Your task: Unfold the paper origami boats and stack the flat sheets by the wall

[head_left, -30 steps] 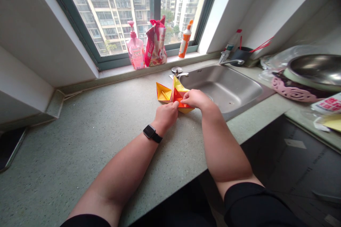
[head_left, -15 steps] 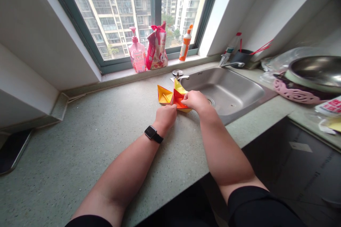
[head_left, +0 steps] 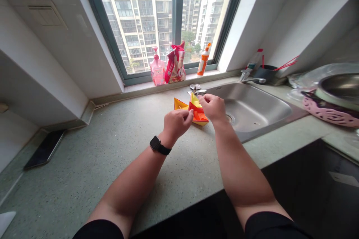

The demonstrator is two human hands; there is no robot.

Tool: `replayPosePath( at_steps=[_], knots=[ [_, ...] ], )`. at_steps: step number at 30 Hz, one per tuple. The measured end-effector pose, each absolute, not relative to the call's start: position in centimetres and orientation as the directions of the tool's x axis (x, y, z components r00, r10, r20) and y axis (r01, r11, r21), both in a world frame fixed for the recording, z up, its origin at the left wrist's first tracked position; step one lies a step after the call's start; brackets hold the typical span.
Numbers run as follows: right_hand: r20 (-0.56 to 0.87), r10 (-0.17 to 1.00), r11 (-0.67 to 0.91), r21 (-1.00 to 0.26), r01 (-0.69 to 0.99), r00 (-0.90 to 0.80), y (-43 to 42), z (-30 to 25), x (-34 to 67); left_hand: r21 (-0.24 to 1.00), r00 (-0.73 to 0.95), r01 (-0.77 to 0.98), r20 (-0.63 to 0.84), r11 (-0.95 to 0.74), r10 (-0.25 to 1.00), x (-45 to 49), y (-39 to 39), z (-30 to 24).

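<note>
A folded paper piece [head_left: 199, 114], yellow and orange-red, is held just above the speckled green countertop [head_left: 112, 157] beside the sink. My left hand [head_left: 178, 122] pinches its near left edge with fingers curled; a black watch sits on that wrist. My right hand [head_left: 213, 106] pinches the upper right part of the paper, fingers closed. A yellow flap of the paper sticks out to the left behind my left hand.
A steel sink [head_left: 252, 106] with a tap lies right of the paper. On the window sill stand a pink pump bottle [head_left: 157, 70], a red bag [head_left: 175, 64] and an orange bottle [head_left: 203, 59]. A phone [head_left: 45, 149] lies at far left. A metal bowl [head_left: 339, 89] sits on a pink tray at right.
Both hands have lifted the paper slightly off the counter and pulled it a little nearer. The camera has tilted up, so the window and the phone show more.
</note>
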State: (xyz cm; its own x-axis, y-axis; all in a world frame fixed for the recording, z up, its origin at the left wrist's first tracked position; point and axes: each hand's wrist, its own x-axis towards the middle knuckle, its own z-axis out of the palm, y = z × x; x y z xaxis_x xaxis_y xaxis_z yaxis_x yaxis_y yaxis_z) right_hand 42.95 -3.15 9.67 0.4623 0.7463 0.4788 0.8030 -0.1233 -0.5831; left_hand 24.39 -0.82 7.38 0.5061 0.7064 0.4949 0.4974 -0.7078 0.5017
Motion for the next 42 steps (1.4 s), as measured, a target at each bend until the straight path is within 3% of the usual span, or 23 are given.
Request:
replayPosePath(
  at_steps=[3, 7, 12, 16, 20, 26, 35, 42],
  knots=[
    [0.594, 0.697, 0.039, -0.591, 0.806, 0.402, -3.2, 9.8, 41.6, 0.627, 0.386, 0.407, 0.541, -0.664, 0.747, 20.9, -0.2, 9.2],
    [0.685, 0.631, 0.18, -0.586, 0.79, 0.364, -3.2, 9.4, 38.5, 0.7, 0.274, 0.38, 0.539, -0.605, 0.796, 14.5, 0.4, 10.2],
    [0.596, 0.803, 0.418, -0.597, 0.685, 0.029, -3.6, 7.1, 32.3, 0.786, 0.118, 0.392, 0.473, -0.478, 0.873, 7.3, 0.4, 9.8],
    [0.523, 0.831, 0.534, -0.656, 0.534, -0.19, -3.8, 4.5, 27.9, 0.833, 0.091, 0.382, 0.397, -0.4, 0.913, 4.2, -0.1, 8.3],
    [0.438, 0.851, 0.525, -0.724, 0.447, -0.29, -3.9, 2.5, 25.7, 0.847, 0.217, 0.382, 0.307, -0.371, 0.926, 3.0, -0.3, 5.6],
    [0.345, 0.869, 0.482, -0.754, 0.447, -0.354, -3.3, 0.6, 25.2, 0.903, 0.33, 0.315, 0.185, -0.292, 0.926, 2.5, 0.1, 2.0],
    [0.162, 0.914, 0.333, -0.822, 0.462, -0.371, -1.5, 0.2, 25.3, 0.922, 0.452, 0.316, 0.06, -0.223, 0.89, 2.7, 0.9, 1.3],
    [0.207, 0.915, 0.358, -0.811, 0.463, -0.345, -2.1, 0.6, 25.9, 0.933, 0.443, 0.308, 0.033, -0.187, 0.896, 2.5, 1.2, 1.1]
  ],
)
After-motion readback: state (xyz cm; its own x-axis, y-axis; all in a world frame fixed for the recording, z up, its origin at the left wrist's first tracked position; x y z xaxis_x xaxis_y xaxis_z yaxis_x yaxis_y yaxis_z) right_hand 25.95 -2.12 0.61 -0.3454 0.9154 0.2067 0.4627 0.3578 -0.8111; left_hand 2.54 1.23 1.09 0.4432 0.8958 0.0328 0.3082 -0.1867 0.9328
